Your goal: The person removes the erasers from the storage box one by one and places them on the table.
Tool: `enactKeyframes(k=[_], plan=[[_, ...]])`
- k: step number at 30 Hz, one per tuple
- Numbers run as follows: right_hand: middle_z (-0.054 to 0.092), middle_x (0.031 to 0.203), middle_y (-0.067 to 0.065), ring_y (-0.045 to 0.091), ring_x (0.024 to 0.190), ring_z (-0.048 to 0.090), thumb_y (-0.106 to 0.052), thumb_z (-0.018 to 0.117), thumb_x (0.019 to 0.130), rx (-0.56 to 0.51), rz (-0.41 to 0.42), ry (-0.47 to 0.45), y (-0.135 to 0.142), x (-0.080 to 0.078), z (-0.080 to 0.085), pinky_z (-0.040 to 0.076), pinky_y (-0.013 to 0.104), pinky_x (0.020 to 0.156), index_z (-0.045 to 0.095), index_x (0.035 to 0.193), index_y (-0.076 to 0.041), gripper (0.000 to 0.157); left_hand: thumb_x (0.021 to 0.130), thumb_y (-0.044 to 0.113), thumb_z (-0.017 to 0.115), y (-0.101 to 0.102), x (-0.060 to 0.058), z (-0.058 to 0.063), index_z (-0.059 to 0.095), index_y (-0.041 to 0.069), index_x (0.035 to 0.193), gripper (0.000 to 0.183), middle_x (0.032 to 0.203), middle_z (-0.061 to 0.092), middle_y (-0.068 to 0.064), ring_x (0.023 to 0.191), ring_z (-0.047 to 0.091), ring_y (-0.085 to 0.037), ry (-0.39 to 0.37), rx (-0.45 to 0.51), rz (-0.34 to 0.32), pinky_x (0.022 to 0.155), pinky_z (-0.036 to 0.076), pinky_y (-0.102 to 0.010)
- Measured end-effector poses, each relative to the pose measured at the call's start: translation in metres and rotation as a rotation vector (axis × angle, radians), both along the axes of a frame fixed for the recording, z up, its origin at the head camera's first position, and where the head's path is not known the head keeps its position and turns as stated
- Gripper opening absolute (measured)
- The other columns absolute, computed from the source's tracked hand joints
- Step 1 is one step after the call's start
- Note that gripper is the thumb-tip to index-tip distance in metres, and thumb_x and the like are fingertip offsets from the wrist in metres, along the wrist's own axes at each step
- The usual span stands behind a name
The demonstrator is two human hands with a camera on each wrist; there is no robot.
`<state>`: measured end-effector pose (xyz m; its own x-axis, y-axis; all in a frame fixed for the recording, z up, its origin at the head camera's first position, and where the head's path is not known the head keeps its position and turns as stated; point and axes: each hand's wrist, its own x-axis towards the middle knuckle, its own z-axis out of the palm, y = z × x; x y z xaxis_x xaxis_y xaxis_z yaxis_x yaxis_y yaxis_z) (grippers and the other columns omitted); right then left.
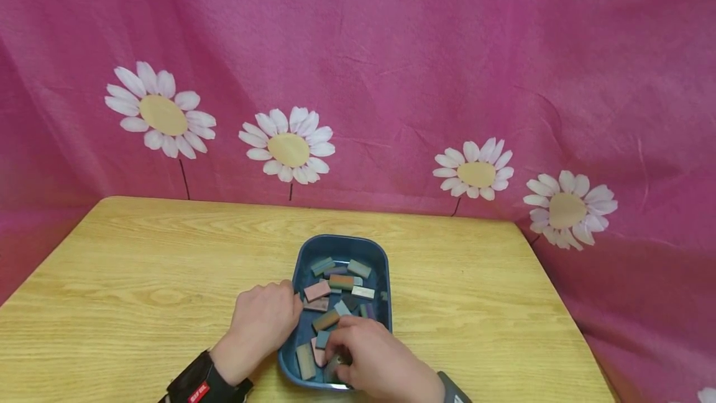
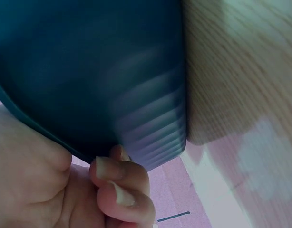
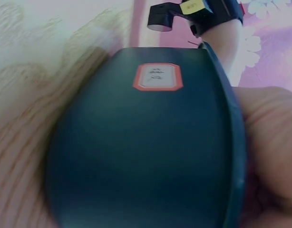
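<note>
A deep blue plastic tray [image 1: 381,266] stands on the table, with several small two-tone erasers lying loose in it. My left hand [image 1: 263,316] grips the tray's left rim; in the left wrist view its curled fingers [image 2: 131,190] lie against the outer wall. My right hand [image 1: 375,353] reaches over the near right rim into the tray. Its thumb and fingers pinch a grey eraser [image 1: 333,367], partly hidden by the hand. Close by lie a pale pink eraser [image 1: 317,353] and a beige-green one [image 1: 305,361]. The right wrist view shows mostly the tray's outer wall [image 3: 146,142].
The light wooden table [image 1: 168,266] extends on both sides of the tray. Behind it hangs a pink cloth [image 1: 380,79] printed with white daisies. A red-edged label [image 3: 158,77] is stuck on the tray's outside. A black wrist strap [image 1: 204,381] circles the left wrist.
</note>
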<state>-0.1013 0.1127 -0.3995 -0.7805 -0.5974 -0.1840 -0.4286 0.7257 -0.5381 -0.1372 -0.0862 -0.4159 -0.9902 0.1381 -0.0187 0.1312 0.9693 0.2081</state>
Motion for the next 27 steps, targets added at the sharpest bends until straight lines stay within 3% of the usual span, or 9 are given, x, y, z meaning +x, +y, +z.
enactKeyframes(k=[6,11,16,20,27], plan=[[0.054,0.084,-0.012,0.002,0.074,0.051,-0.018,0.075,0.081,-0.072,-0.044,0.005,0.012,-0.002,0.014,0.049,0.021,0.067,0.073,0.090,-0.023,0.010,0.095,0.032,0.054,-0.001,0.000,0.000,0.056,0.007,0.075,0.031,0.057,0.046,-0.001,0.048,0.045,-0.017,0.005,0.003,0.000,0.044,0.033,-0.030],[0.052,0.085,-0.009,0.003,0.073,0.052,-0.012,0.075,0.079,-0.112,-0.069,0.138,0.029,-0.005,0.028,0.051,0.022,0.066,0.072,0.088,-0.019,0.011,0.095,0.032,0.054,0.000,0.001,0.000,0.058,0.006,0.079,0.031,0.058,0.047,-0.001,0.048,0.046,-0.017,-0.013,0.000,0.004,0.045,0.033,-0.030],[0.054,0.083,-0.009,0.006,0.073,0.053,-0.008,0.074,0.076,-0.137,-0.176,0.274,0.050,-0.013,0.036,0.052,0.024,0.066,0.069,0.082,-0.018,0.013,0.095,0.032,0.054,0.000,0.001,0.001,0.060,0.005,0.079,0.031,0.057,0.047,-0.001,0.048,0.045,-0.016,0.009,-0.003,-0.004,0.044,0.033,-0.029],[0.055,0.080,-0.008,0.006,0.072,0.053,-0.006,0.075,0.074,-0.138,-0.279,0.350,0.068,-0.024,0.037,0.051,0.026,0.065,0.067,0.078,-0.018,0.015,0.095,0.031,0.054,0.000,0.002,0.002,0.058,0.006,0.076,0.032,0.056,0.045,-0.001,0.046,0.044,-0.016,0.042,-0.008,-0.010,0.043,0.033,-0.029],[0.052,0.076,-0.001,0.012,0.068,0.047,-0.007,0.075,0.073,-0.008,-0.420,0.416,0.105,-0.047,0.026,0.044,0.033,0.064,0.066,0.078,-0.012,0.011,0.094,0.030,0.056,-0.001,0.003,0.000,0.057,0.006,0.073,0.032,0.055,0.045,0.000,0.046,0.043,-0.015,0.080,-0.008,-0.020,0.041,0.034,-0.030]])
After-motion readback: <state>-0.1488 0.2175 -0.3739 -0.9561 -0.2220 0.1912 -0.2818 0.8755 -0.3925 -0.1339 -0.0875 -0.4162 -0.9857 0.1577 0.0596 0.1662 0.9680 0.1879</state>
